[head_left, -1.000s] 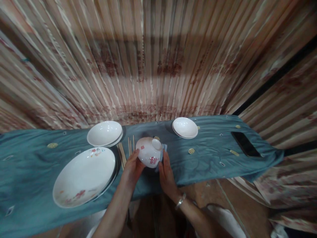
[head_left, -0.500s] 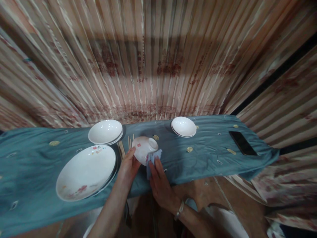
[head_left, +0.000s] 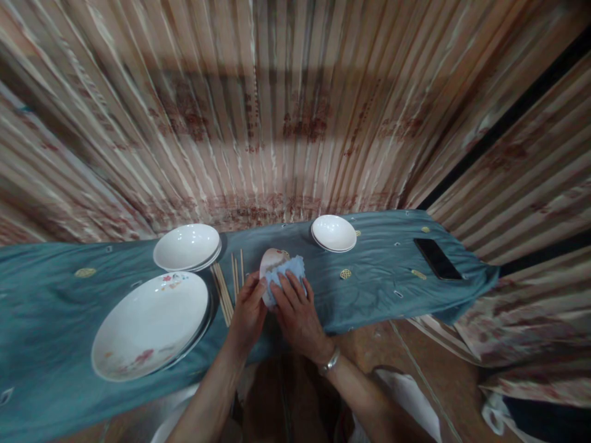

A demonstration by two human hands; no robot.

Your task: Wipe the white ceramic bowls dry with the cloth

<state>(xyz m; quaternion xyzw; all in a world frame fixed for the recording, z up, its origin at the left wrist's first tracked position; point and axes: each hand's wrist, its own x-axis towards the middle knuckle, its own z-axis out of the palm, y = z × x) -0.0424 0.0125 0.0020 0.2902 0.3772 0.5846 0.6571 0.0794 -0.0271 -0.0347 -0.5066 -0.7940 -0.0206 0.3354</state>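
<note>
A small white bowl [head_left: 271, 257], tilted on its side, is held above the near part of the table. My left hand [head_left: 250, 303] grips its left edge, fingers closed. Over the outside of the bowl lies a light blue cloth [head_left: 290, 266], and my right hand [head_left: 295, 307] presses it there with bent fingers. The cloth and fingers hide most of the bowl. Just left of my left hand, several wooden chopsticks [head_left: 223, 294] lie on the teal tablecloth [head_left: 378, 271].
Large floral plates [head_left: 152, 326] are stacked at the left, with white bowls [head_left: 187, 246] stacked behind them. Smaller white bowls [head_left: 334, 232] stand at the back, right of my hands. A black phone [head_left: 437, 258] lies at the right. A pleated curtain [head_left: 277, 123] hangs behind the table.
My right hand and the cloth have moved up over the bowl and now cover more of it. The bowl has turned in my left hand. The whole view has shifted slightly.
</note>
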